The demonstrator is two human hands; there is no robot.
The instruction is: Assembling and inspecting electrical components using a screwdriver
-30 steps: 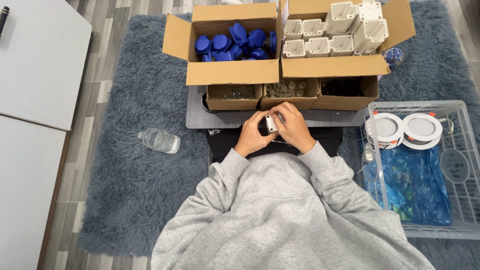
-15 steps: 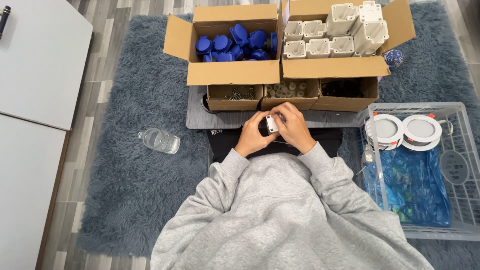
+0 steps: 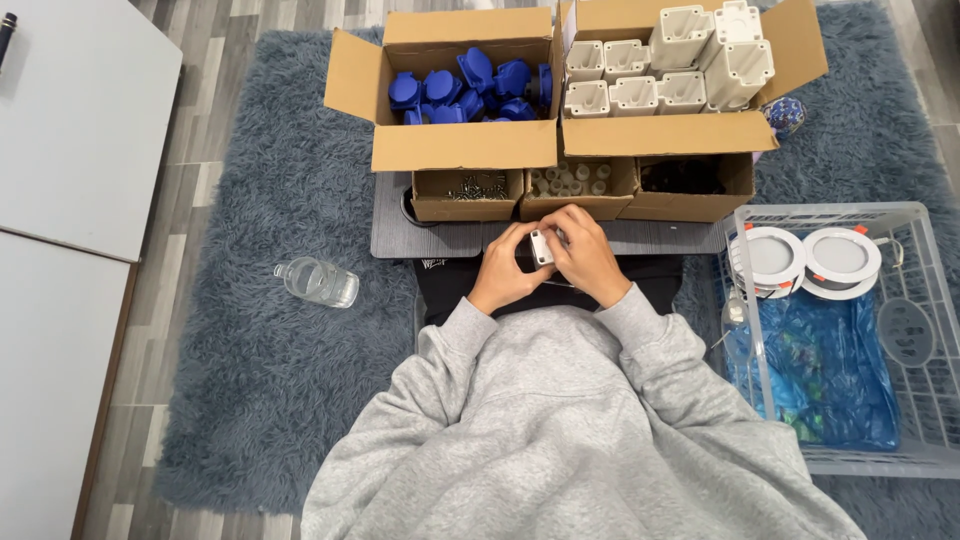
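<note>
Both of my hands meet in front of my chest over a grey board (image 3: 440, 238). A small white plastic part (image 3: 541, 246) sits between them. My left hand (image 3: 505, 270) grips it from the left and my right hand (image 3: 583, 257) closes on it from the right, fingers curled over its top. Most of the part is hidden by my fingers. Just beyond my hands stand three small open cardboard boxes: one with dark screws (image 3: 476, 188), one with small white pieces (image 3: 573, 180), one with dark contents (image 3: 682, 177).
Two larger open boxes stand behind: blue plastic parts (image 3: 470, 88) on the left, white plastic housings (image 3: 672, 68) on the right. A clear crate (image 3: 935, 300) at right holds two round white lamps (image 3: 805, 260) and a blue bag. A clear bottle (image 3: 318, 281) lies on the grey rug.
Both hands stay together on the white part with only slight finger shifts. Nothing else has moved.
</note>
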